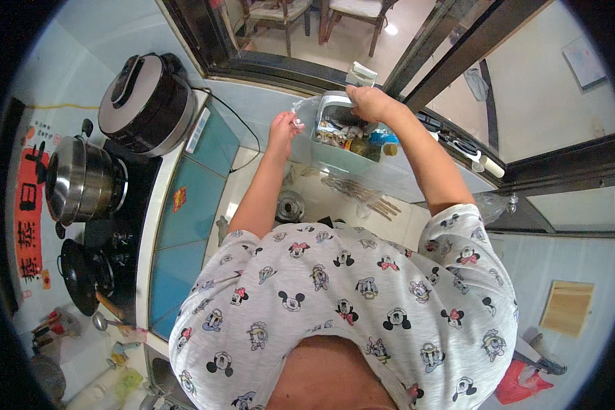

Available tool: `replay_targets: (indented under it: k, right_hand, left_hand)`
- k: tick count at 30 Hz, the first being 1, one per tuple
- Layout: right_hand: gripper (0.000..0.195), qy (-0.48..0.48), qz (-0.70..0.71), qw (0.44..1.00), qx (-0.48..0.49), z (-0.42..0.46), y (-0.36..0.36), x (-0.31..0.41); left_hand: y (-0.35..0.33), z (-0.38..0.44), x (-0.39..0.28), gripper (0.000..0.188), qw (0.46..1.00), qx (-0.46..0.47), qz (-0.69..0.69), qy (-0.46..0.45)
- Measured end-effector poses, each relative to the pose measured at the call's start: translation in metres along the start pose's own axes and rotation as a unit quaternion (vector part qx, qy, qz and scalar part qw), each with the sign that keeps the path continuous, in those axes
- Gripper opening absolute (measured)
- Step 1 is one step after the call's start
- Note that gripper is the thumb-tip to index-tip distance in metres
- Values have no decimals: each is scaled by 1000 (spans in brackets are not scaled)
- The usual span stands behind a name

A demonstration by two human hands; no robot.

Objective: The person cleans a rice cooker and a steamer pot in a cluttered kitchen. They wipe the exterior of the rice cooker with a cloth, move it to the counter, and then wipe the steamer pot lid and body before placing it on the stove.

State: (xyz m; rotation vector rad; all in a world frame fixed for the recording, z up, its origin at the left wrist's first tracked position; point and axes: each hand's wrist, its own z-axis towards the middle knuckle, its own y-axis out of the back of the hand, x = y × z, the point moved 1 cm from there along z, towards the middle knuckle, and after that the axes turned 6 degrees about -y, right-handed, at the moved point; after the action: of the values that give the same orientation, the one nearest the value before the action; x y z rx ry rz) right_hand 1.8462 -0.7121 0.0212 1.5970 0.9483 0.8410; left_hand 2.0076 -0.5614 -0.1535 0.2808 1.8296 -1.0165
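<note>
In the head view, my left hand [281, 134] pinches a crumpled piece of clear plastic [298, 124] just left of a waste bin. My right hand [371, 104] grips the grey rim of this waste bin [333, 95]; its fingertips are partly hidden behind the rim. Light, translucent walls form the bin, which stands by the tiled wall under the window frame. Mixed scraps [333, 134] fill it, along with a bottle [366, 148] with a yellow cap and something blue [383, 136]. Clear film also shows at the bin's left edge.
Chopsticks or thin sticks in a clear bag [361, 192] lie on the floor, near a round metal object [290, 206]. On the left counter stand an electric pressure cooker [146, 105], a steel steamer pot [84, 179] and a black wok [79, 277]. A black cord [246, 128] hangs beside the cabinet.
</note>
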Motion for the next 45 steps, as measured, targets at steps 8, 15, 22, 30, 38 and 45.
replay_targets:
  k: [8, 15, 22, 30, 38, 45]
  right_hand:
    - [40, 32, 28, 999, 4, -9, -23, 19]
    - [53, 17, 83, 996, 2, 3, -22, 3]
    - [84, 52, 209, 968, -125, -36, 23, -37]
    - [27, -216, 291, 892, -271, -133, -54, -96]
    - [36, -290, 347, 876, -167, -99, -155, -103]
    - [29, -325, 252, 842, -349, -131, -144, -89]
  left_hand:
    - [-2, -20, -3, 8, 1000, -11, 21, 5]
    - [-14, -22, -14, 12, 993, 29, 114, -10]
    - [-28, -28, -24, 34, 975, 23, 222, 4]
    - [-22, -51, -20, 45, 979, 24, 203, -25]
    - [5, -69, -12, 43, 974, 3, 226, -13]
    - [19, -83, 11, 28, 960, 80, 266, 44]
